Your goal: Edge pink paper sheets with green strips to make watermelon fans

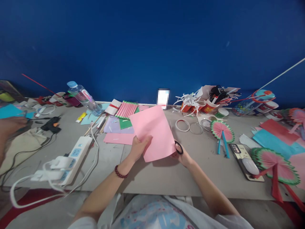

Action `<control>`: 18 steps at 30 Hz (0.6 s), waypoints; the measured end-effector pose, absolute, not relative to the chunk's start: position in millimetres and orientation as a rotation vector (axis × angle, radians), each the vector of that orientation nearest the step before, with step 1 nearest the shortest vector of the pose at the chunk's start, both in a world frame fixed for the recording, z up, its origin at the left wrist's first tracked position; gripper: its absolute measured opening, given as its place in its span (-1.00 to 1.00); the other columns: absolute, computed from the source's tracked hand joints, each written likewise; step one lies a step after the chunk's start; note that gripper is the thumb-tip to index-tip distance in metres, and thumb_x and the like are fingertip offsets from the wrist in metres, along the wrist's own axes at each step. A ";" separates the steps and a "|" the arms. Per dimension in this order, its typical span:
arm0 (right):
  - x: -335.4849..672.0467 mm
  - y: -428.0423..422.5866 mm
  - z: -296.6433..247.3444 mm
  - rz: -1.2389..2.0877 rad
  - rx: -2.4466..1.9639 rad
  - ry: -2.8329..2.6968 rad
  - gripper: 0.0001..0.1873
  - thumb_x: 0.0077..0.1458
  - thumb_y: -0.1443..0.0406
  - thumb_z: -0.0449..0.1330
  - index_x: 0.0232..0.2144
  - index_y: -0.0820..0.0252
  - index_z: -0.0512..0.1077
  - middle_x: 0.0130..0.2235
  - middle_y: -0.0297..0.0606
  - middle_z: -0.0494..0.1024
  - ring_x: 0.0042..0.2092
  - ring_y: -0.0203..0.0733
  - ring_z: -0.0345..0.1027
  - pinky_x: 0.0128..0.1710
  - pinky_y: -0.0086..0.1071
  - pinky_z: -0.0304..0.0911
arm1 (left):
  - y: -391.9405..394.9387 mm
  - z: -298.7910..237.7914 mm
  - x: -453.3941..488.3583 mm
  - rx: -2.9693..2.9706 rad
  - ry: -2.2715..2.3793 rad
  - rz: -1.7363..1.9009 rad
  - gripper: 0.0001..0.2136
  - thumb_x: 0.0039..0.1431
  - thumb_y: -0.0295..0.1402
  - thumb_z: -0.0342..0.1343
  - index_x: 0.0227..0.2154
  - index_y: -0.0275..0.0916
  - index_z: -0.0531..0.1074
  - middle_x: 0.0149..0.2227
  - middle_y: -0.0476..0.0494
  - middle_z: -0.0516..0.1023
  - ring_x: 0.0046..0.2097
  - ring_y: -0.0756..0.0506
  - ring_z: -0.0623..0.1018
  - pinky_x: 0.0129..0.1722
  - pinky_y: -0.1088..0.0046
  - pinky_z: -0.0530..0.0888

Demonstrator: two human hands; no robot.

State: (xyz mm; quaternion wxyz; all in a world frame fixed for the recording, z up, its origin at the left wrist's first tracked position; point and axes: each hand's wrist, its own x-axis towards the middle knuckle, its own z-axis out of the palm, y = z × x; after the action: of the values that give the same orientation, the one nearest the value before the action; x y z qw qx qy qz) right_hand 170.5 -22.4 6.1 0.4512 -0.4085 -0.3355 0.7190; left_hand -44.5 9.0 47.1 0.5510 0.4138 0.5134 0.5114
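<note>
My left hand (pixel 140 147) grips a sheet of pink paper (pixel 156 132) by its lower left edge, thumb on top, and holds it tilted above the table. My right hand (pixel 182 157) is closed around the black handles of a pair of scissors (pixel 178 148), at the sheet's lower right corner. The paper hides most of the blades. Under and behind the sheet lie a pink strip (pixel 116 138), lilac paper (pixel 115 125) and a pleated pink piece with green edges (pixel 127 109).
A power strip (pixel 77 156) with white cables stands at the left, near a plastic bottle (pixel 84 97). Wire coils (pixel 182 125), cups of paper scraps (pixel 207 105), paper fans (pixel 222 131) and a phone (pixel 238 152) with a mouse (pixel 250 166) are at the right. Another person's hand (pixel 11 127) reaches in at left.
</note>
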 end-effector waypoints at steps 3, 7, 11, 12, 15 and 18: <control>170.7 -22.2 6.8 1.779 -1.013 -0.817 -0.47 -0.20 -0.13 0.35 -0.33 0.11 0.40 -0.58 -0.44 0.26 -0.57 -0.37 0.11 -0.63 -0.49 0.03 | 10.1 48.9 -45.1 1.035 1.224 1.173 -0.48 -0.19 -0.19 0.40 -0.15 -0.36 0.50 -0.11 -0.34 0.60 -0.09 -0.28 0.59 -0.13 0.21 0.57; 171.3 -21.5 5.8 1.811 -0.981 -0.749 -0.45 -0.26 -0.11 0.38 -0.33 0.10 0.37 -0.57 -0.45 0.28 -0.57 -0.35 0.15 -0.62 -0.48 0.04 | 12.1 45.8 -45.0 1.095 1.297 1.194 -0.50 -0.19 -0.19 0.40 -0.18 -0.37 0.51 -0.17 -0.32 0.62 -0.12 -0.27 0.60 -0.16 0.24 0.58; 172.1 -20.1 2.3 1.833 -0.999 -0.679 -0.38 -0.30 -0.14 0.38 -0.29 0.08 0.33 -0.58 -0.43 0.33 -0.56 -0.28 0.20 -0.65 -0.47 0.00 | 11.9 43.2 -44.9 1.187 1.390 1.239 -0.55 -0.16 -0.19 0.38 -0.23 -0.38 0.52 -0.24 -0.29 0.63 -0.17 -0.26 0.61 -0.19 0.25 0.58; 172.2 -19.7 2.0 1.830 -0.999 -0.679 -0.38 -0.30 -0.15 0.37 -0.30 0.08 0.33 -0.58 -0.43 0.33 -0.56 -0.28 0.19 -0.64 -0.47 -0.01 | 11.8 43.5 -45.1 1.194 1.384 1.255 -0.55 -0.16 -0.19 0.38 -0.22 -0.38 0.52 -0.23 -0.29 0.63 -0.15 -0.26 0.61 -0.17 0.25 0.58; 171.9 -18.7 3.2 1.801 -0.998 -0.710 -0.41 -0.26 -0.14 0.37 -0.32 0.09 0.34 -0.60 -0.46 0.27 -0.59 -0.34 0.10 -0.64 -0.47 0.00 | 11.9 45.6 -46.2 1.138 1.300 1.263 -0.51 -0.17 -0.20 0.39 -0.17 -0.38 0.51 -0.15 -0.32 0.61 -0.09 -0.28 0.59 -0.14 0.23 0.58; 170.2 -17.4 5.0 1.770 -1.009 -0.766 -0.46 -0.18 -0.13 0.32 -0.30 0.09 0.36 -0.63 -0.51 0.17 -0.61 -0.39 -0.02 -0.63 -0.48 -0.01 | 12.2 47.3 -46.9 1.061 1.236 1.242 -0.50 -0.16 -0.19 0.38 -0.15 -0.37 0.50 -0.13 -0.33 0.60 -0.10 -0.26 0.60 -0.14 0.23 0.58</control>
State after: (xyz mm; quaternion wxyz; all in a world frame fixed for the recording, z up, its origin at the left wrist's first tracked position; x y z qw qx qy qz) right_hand 170.2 -17.4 5.0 0.4638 -0.4105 -0.3119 0.7205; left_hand -46.9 12.2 47.3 0.5199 0.4424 0.5157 0.5178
